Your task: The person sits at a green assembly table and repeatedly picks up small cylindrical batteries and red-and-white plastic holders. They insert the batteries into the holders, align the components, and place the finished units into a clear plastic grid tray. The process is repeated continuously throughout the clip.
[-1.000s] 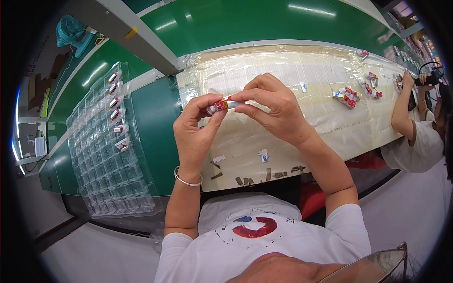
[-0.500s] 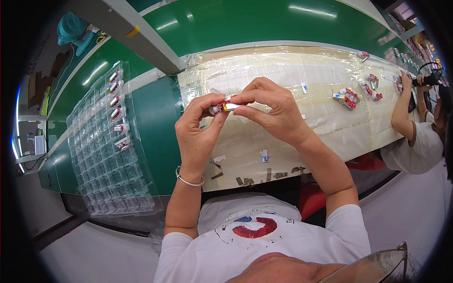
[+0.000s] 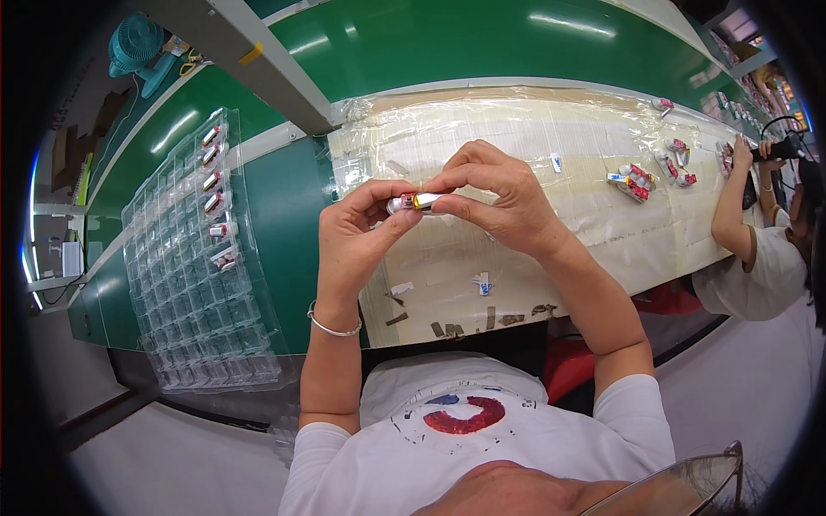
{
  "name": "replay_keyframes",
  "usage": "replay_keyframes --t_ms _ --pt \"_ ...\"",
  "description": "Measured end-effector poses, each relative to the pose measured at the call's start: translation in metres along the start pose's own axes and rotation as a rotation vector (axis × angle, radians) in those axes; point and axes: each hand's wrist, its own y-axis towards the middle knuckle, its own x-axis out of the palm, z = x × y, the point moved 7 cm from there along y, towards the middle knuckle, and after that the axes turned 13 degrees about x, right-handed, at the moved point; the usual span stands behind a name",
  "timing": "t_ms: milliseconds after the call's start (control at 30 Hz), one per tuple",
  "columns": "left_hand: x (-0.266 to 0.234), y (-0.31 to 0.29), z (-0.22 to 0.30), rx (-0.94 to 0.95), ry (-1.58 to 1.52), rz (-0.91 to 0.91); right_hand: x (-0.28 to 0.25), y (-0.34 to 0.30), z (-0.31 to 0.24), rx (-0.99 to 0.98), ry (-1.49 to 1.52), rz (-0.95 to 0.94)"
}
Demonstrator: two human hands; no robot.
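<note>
1 small tube (image 3: 406, 204) bridges the left grip (image 3: 354, 236) and right grip (image 3: 509, 196).

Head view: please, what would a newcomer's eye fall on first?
Probably the left hand and right hand, near the middle, pinching a small red, white and yellow item between them. Next, the clear compartmented tray at the left, with a few red-and-white pieces along its right side. A turquoise fan stands out at the upper left.

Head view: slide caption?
Left hand and right hand pinch a small red-and-white item over cream sheeting; clear compartment tray at left.
</note>
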Motion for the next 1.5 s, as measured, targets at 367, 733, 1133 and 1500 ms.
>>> replay_keyframes --t_ms 367,733,1133,1500 --pt "0.002 -0.001 0.007 0.043 -0.002 0.064 0.000 -0.005 -0.008 -0.058 -0.070 0.127" --pt "0.001 -0.001 0.011 0.109 0.103 0.095 0.005 -0.003 -0.004 -0.019 -0.038 0.160" --pt "0.002 -0.001 0.009 0.100 0.059 0.081 0.005 -0.005 -0.005 -0.058 -0.045 0.146" --pt "0.006 0.000 0.012 0.202 -0.021 0.065 0.003 -0.009 -0.009 -0.150 -0.073 0.199"
